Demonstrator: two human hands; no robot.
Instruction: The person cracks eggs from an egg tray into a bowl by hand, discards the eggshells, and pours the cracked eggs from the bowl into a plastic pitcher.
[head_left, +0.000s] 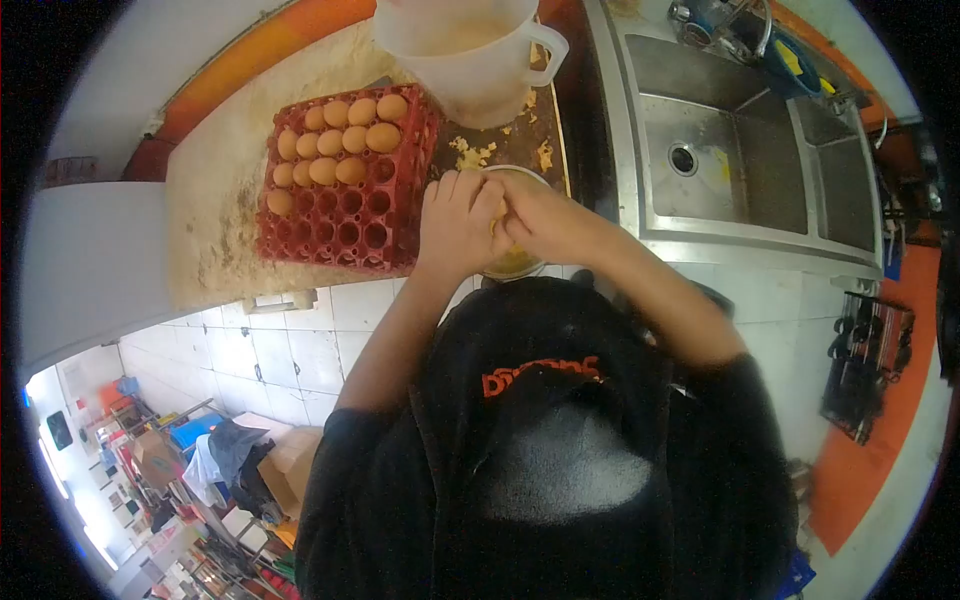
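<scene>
My left hand (458,222) and my right hand (548,218) meet over a round container (540,180) with yellow contents (512,264). The fingers of both hands are curled in and pressed together. Whatever lies between them is hidden, apart from a small orange-brown patch I cannot identify. Left of my hands, brown eggs (330,142) fill part of the upper rows of a stack of red egg trays (340,250). Just beyond the container stands a large translucent pitcher (465,85), its handle to the right.
Yellowish scraps (472,153) lie on the dark surface by the pitcher. A steel sink (735,170) is on the right, with a blue basin (790,65) at its far side. The worn countertop (215,215) extends left. Boxes and cloths (240,460) are piled at lower left.
</scene>
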